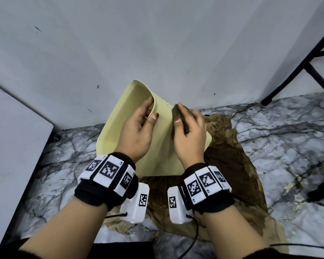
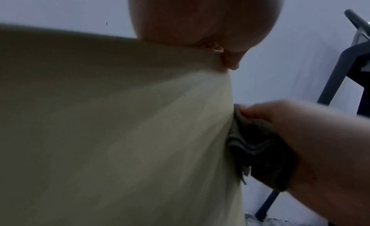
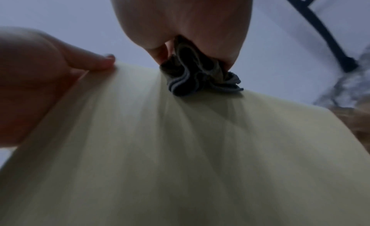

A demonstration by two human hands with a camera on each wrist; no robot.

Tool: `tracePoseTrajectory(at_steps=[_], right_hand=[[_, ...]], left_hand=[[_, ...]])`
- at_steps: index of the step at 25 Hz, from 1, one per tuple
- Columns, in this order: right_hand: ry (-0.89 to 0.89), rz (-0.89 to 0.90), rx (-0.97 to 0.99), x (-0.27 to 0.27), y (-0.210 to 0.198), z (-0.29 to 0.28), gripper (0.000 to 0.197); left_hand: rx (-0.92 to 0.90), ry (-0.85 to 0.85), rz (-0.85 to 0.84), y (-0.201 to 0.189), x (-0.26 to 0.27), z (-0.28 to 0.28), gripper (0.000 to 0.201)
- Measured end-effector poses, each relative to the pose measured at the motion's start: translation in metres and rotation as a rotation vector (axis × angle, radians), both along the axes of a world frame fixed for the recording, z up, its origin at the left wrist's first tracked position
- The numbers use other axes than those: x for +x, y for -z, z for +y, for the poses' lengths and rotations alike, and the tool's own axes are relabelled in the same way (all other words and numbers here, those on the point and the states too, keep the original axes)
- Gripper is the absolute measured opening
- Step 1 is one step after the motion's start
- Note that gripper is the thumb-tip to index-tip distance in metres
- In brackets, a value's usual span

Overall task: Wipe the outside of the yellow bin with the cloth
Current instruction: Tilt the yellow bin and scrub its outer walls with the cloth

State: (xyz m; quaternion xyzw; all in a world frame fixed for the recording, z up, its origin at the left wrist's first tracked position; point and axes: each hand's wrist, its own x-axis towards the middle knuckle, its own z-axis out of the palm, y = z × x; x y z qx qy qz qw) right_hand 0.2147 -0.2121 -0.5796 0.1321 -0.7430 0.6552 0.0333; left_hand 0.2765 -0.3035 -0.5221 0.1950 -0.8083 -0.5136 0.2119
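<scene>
Here the pale yellow plastic bin (image 1: 157, 146) lies tipped over on a brown, stained sheet of paper (image 1: 232, 165) spread on the marbled floor (image 1: 279, 128), its open mouth turned away toward the grey wall (image 1: 157, 43) and its long axis running from the wrists out to the fingertips. The left hand (image 1: 138, 128) grips the rim at the far end, thumb (image 1: 154, 116) on the outer wall and the other fingers curled over the edge into the mouth. The right hand (image 1: 190, 131) is closed around a bunched dark grey cloth (image 1: 180, 118), the wad pressed between thumb and fingers and flat against the bin's upper outer wall, just beside the left thumb. From the right wrist view the cloth (image 3: 200, 77) touches the wall near the far rim, with a long bare stretch of yellow reaching back toward the wrist. So the unwiped surface, as I judge it, lies mostly behind the right fingers, along the bin's length; the right hand is the one placed to sweep it, drawing back toward the body while the left steadies the rim. A black metal chair leg (image 1: 297, 71) stands off beyond the right fingers.
</scene>
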Motion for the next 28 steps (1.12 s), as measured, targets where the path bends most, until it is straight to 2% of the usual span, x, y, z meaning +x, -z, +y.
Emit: tracePoseTrajectory(at_steps=[3, 7, 11, 15, 18, 21, 25, 28], right_hand=[[-0.026, 0.047, 0.025, 0.006, -0.005, -0.001, 0.039], [-0.063, 0.072, 0.047, 0.012, -0.009, -0.004, 0.036], [-0.102, 0.142, 0.009, 0.015, -0.021, -0.009, 0.038], [-0.129, 0.155, 0.033, 0.013, -0.014, -0.005, 0.038], [-0.124, 0.071, 0.065, 0.006, 0.004, 0.003, 0.033], [-0.117, -0.071, 0.120, -0.005, 0.027, 0.019, 0.031], [-0.054, -0.256, 0.196, -0.026, 0.061, 0.043, 0.032], [-0.025, -0.381, 0.195, -0.033, 0.069, 0.048, 0.032]], left_hand=[[-0.045, 0.027, -0.093, -0.007, 0.002, -0.006, 0.047], [-0.048, -0.074, -0.122, -0.013, -0.002, -0.006, 0.059], [-0.122, -0.100, -0.109, -0.010, -0.005, -0.006, 0.038], [-0.108, -0.107, -0.095, -0.010, -0.005, -0.007, 0.036], [-0.098, -0.119, -0.100, -0.010, -0.003, -0.010, 0.034], [-0.073, -0.109, -0.094, -0.011, 0.000, -0.014, 0.040], [-0.050, -0.087, -0.095, -0.010, 0.001, -0.015, 0.037], [-0.049, -0.068, -0.106, -0.011, -0.001, -0.011, 0.038]])
